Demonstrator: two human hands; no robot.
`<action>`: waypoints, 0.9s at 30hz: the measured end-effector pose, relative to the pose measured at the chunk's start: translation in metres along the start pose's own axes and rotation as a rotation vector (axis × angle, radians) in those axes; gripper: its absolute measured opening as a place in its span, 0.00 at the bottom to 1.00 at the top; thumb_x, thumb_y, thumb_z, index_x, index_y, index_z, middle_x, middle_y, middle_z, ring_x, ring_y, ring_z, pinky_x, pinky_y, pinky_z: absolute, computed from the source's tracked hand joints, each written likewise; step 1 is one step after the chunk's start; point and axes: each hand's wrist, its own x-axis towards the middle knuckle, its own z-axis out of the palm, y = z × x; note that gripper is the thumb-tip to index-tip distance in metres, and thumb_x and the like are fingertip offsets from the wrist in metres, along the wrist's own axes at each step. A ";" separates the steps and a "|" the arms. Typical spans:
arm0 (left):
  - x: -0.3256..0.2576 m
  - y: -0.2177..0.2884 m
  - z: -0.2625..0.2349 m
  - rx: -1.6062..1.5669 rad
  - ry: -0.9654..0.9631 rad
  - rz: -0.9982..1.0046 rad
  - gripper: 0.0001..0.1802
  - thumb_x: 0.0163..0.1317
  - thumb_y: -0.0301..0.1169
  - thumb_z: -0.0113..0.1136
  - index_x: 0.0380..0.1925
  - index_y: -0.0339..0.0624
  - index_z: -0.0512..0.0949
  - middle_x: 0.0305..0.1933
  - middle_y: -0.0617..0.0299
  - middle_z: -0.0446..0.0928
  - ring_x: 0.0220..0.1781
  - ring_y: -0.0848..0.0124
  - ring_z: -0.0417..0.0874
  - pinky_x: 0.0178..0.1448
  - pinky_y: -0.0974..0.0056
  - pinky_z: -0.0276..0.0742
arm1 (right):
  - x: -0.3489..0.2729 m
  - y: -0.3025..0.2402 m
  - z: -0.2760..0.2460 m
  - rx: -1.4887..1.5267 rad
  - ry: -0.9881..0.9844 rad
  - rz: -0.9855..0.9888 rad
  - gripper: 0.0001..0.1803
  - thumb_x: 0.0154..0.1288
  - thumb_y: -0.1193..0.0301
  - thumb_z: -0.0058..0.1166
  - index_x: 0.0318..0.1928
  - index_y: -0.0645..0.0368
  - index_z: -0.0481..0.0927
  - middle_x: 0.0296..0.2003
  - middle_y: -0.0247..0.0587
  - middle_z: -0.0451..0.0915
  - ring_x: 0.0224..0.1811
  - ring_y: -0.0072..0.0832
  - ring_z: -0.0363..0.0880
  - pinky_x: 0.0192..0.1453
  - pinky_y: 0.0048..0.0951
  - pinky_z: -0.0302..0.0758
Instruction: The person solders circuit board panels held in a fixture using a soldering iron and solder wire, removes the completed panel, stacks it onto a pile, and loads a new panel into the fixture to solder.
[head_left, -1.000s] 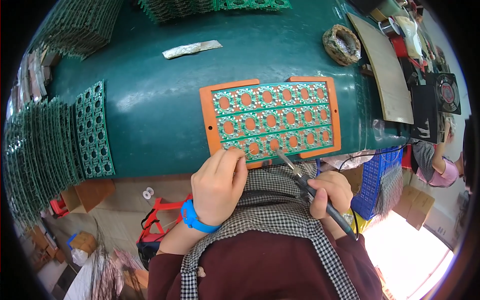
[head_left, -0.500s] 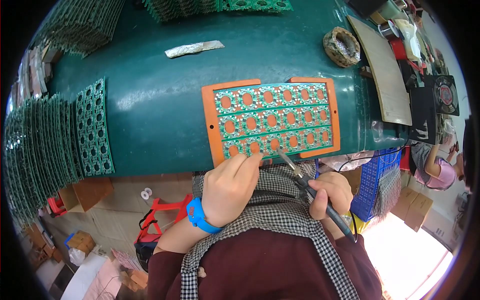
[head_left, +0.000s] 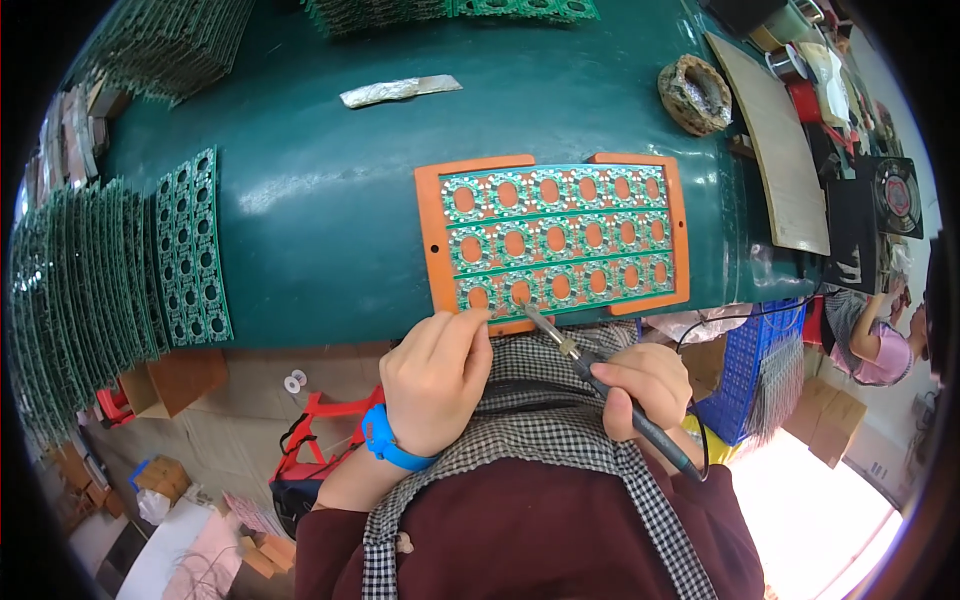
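Note:
A green circuit board panel [head_left: 556, 216] with rows of round cutouts lies in an orange holding frame [head_left: 430, 200] near the table's front edge. In my right hand [head_left: 648, 382] is a soldering iron [head_left: 568, 347], gripped like a pen, its tip at the panel's bottom row near the second cutout from the left. My left hand [head_left: 432, 375] wears a blue wristband and is closed in a pinch by the panel's lower left corner. Whatever lies between those fingertips is too small or hidden to make out.
Stacked circuit panels [head_left: 85, 280] stand on the left, with one panel [head_left: 190, 250] leaning beside them. A silvery strip [head_left: 400, 91] lies farther back. To the right are a rough round pot [head_left: 695, 95], a board [head_left: 775, 150] and a fan [head_left: 895, 195]. Another person [head_left: 870, 340] sits far right.
The iron's tip has shifted left along the bottom row, from about the third cutout to the second. My left hand has moved left too, still pinched. The view has shifted slightly.

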 end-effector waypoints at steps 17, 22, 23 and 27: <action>0.003 -0.003 -0.002 0.067 -0.029 0.071 0.13 0.48 0.18 0.64 0.36 0.38 0.80 0.22 0.60 0.69 0.24 0.65 0.75 0.26 0.62 0.71 | 0.001 0.002 0.007 -0.014 -0.018 0.028 0.06 0.50 0.74 0.57 0.31 0.61 0.82 0.19 0.34 0.77 0.16 0.27 0.76 0.19 0.24 0.69; 0.010 0.000 -0.009 0.101 -0.007 0.062 0.12 0.48 0.20 0.65 0.35 0.40 0.79 0.23 0.62 0.69 0.24 0.67 0.75 0.25 0.63 0.71 | 0.005 0.004 0.004 0.004 0.034 0.035 0.06 0.53 0.75 0.55 0.31 0.64 0.81 0.19 0.38 0.77 0.16 0.29 0.76 0.19 0.26 0.71; 0.013 0.000 -0.009 0.096 0.030 0.032 0.11 0.49 0.20 0.64 0.34 0.40 0.79 0.24 0.62 0.70 0.25 0.66 0.75 0.25 0.63 0.71 | 0.006 0.005 0.003 0.004 0.034 0.036 0.06 0.53 0.75 0.55 0.31 0.64 0.81 0.19 0.38 0.77 0.16 0.29 0.76 0.19 0.26 0.71; 0.025 -0.005 -0.004 0.102 0.070 0.008 0.08 0.52 0.21 0.64 0.33 0.40 0.77 0.26 0.60 0.73 0.25 0.65 0.75 0.26 0.62 0.72 | 0.019 0.008 0.005 -0.003 0.060 0.117 0.06 0.53 0.75 0.55 0.32 0.64 0.81 0.20 0.40 0.78 0.17 0.32 0.77 0.20 0.27 0.72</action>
